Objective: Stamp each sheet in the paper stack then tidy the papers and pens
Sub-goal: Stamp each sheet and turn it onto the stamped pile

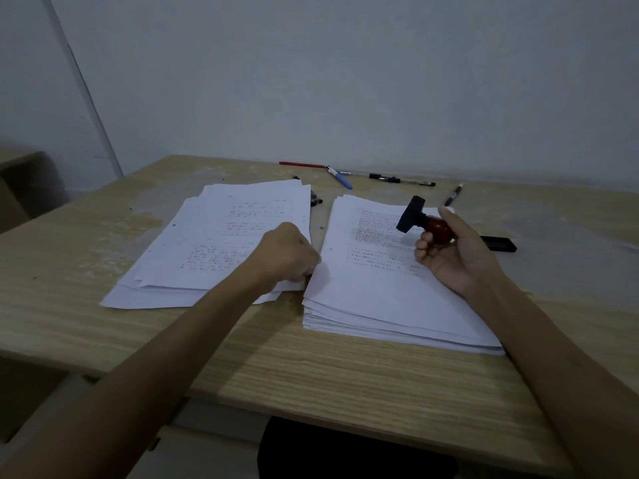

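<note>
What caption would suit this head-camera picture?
Right hand holds a stamp above the paper stack; left hand pinches a sheet's edge.

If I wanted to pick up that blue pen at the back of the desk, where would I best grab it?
Probably the middle of the blue pen's barrel, pinched from above across its width. It lies flat and slanted on the desk, with bare desk along most of both long sides, while its far end crowds the red pen.

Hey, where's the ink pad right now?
In the head view the ink pad lies flat on the table, right of the right paper stack, just behind the right hand.
</note>
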